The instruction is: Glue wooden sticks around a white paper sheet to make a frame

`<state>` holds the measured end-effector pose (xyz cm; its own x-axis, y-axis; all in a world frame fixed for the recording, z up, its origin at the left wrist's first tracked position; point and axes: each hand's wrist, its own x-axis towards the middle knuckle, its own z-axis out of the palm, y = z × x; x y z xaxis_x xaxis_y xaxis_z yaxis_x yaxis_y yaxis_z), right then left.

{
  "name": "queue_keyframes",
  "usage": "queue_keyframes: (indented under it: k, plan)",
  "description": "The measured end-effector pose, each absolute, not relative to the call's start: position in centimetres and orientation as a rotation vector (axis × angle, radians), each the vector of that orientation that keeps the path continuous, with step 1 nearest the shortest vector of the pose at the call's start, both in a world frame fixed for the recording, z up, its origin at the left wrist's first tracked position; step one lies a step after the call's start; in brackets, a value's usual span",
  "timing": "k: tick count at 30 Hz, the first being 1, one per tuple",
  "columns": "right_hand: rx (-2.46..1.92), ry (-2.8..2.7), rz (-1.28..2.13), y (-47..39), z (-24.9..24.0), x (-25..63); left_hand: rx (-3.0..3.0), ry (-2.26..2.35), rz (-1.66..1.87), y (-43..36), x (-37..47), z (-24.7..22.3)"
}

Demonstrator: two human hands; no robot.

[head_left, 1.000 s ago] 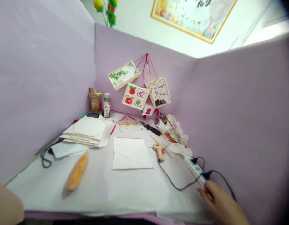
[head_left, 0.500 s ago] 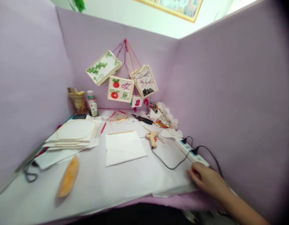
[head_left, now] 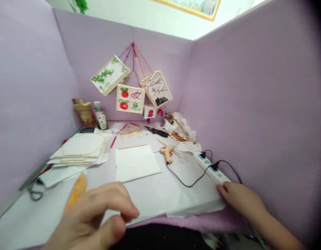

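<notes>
Foreground: left hand (head_left: 95, 213), blurred, thumb and forefinger slightly parted with nothing visible between them, partly covering an orange wedge-shaped piece (head_left: 78, 187). Right hand (head_left: 240, 198) at the near end of the power strip (head_left: 212, 170), beside the right-hand panel; its grip cannot be told. Beyond: white sheet (head_left: 137, 163), then corded hot-glue gun (head_left: 165, 151). Farther: black-handled pliers (head_left: 159, 132), below hanging framed pictures (head_left: 130, 99).

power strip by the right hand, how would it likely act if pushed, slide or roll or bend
The power strip looks like one straight, rigid piece, so it probably wouldn't bend. Its long, low shape suggests sliding rather than rolling. The black cord running from it to the glue gun lies slack, so a small push might not tug the gun.
</notes>
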<state>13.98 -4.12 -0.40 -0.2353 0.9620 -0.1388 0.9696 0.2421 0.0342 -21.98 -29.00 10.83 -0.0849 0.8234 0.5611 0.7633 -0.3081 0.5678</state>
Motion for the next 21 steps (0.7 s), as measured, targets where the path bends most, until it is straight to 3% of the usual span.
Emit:
queue_keyframes:
  k: [3,10,21]
  plan:
    - [1.845,2.367,-0.072,-3.6,-1.0,13.8,2.011,1.612,1.223,-30.0,-20.6,8.4]
    - [1.830,2.376,-0.095,-2.7,-0.8,14.1,2.098,1.844,1.213,-30.2,-20.3,3.1]
    - [1.781,2.376,0.023,-4.2,1.1,9.9,2.100,1.864,1.266,-31.0,-21.9,0.8]
